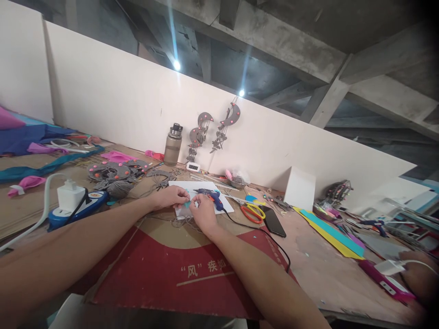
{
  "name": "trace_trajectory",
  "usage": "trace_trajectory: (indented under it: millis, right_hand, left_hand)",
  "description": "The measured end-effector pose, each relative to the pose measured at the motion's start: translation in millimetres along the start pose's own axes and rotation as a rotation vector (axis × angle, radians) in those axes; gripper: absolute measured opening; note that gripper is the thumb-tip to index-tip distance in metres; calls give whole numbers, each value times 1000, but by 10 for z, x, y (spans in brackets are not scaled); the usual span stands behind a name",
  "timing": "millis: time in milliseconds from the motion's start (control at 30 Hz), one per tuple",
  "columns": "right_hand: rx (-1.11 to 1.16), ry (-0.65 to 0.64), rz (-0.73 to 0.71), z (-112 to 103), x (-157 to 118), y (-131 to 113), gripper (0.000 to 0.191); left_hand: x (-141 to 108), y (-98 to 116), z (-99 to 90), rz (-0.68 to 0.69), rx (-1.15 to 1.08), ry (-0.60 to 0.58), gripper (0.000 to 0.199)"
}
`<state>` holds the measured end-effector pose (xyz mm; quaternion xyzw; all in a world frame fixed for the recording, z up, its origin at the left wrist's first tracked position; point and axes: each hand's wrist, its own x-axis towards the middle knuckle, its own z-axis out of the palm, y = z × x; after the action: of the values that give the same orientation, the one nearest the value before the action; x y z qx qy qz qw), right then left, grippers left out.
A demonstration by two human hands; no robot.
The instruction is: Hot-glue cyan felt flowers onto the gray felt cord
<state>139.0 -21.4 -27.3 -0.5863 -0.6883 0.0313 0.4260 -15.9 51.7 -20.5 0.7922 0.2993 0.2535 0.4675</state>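
Note:
My left hand (170,197) and my right hand (203,213) meet over a white board (226,205), both with thumb and fingers pinched together. A small teal piece (187,204) shows between the fingertips of the two hands; its shape is mostly hidden. Thin grey yarn (183,223) lies in loose strands below them, at the board's near edge. Just beyond my right hand, a blue hot glue gun (215,199) lies on the board with its black cord running off to the right. Scissors with red and yellow handles (253,213) rest beside the board.
A phone (274,222) lies right of the scissors. Left are a blue power strip (92,201) and grey crescent pieces with pink dots (109,170). A bottle (173,145) and a small digital clock (193,167) stand behind. A pink power strip (387,281) and a blurred hand (420,269) are far right.

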Motion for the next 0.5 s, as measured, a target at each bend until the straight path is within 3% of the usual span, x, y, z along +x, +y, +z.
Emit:
trace_trajectory:
  millis: [500]
  right_hand:
    - [9, 6, -16, 18, -4, 23, 8]
  left_hand:
    - [-7, 18, 0, 2, 21, 0, 28]
